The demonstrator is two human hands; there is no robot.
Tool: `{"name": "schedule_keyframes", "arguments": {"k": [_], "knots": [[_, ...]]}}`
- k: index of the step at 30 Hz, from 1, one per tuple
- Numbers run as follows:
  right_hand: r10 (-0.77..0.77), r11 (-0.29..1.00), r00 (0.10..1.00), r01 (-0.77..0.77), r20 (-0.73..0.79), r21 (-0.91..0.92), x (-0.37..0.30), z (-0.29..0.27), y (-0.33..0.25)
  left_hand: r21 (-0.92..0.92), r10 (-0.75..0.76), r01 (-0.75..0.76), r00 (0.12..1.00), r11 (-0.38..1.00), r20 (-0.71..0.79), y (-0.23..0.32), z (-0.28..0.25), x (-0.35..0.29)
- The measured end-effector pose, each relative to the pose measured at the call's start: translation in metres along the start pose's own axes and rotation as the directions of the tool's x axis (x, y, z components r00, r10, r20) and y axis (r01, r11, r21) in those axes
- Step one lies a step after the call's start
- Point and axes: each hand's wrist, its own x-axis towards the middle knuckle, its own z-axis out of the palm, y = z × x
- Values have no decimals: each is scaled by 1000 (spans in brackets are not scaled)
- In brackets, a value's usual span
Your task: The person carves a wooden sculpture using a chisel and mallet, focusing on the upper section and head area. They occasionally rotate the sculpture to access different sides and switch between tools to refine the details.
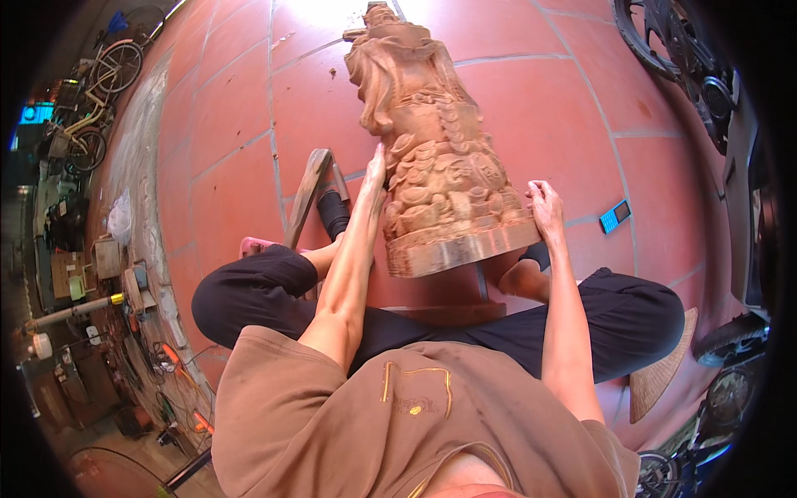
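A carved wooden statue (444,166) stands tilted in front of me, its top pointing away and its thick base toward my lap. Its surface is dense with rounded carvings and flowing folds, and its outline is slightly blurred. My left hand (377,170) presses along the statue's left side, fingers extended and partly hidden against the wood. At the right edge of the base is my right hand (544,206), its fingers bent beside the carving. The statue seems steadied between both hands. What carries its underside is hidden.
Left of the statue stands a wooden leg or bar (307,197) near a pink object (256,246). A blue keypad phone (615,217) lies on the red tiles. Motorbikes (697,83) line the right side, with a woven hat (662,378) nearby. Bicycles (91,124) and tools crowd the left.
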Motion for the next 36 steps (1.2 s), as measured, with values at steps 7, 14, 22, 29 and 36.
{"name": "schedule_keyframes", "arguments": {"k": [7, 14, 22, 29, 36], "knots": [[77, 978, 993, -93, 91, 189, 11, -12, 7, -48, 41, -39, 999, 998, 23, 10, 16, -17], [91, 986, 994, -98, 58, 137, 19, -2, 47, 343, 111, -97, 994, 934, -21, 10, -4, 7], [86, 976, 990, -106, 112, 190, 16, 11, 38, 509, 218, -152, 973, 847, -71, 10, -11, 9], [88, 970, 992, -105, 87, 218, 18, 10, 60, 610, 276, -175, 958, 773, -75, 19, 4, -11], [57, 971, 993, -80, 106, 224, 30, 42, 91, 767, 383, -248, 924, 592, 3, 48, 1, -54]]}}
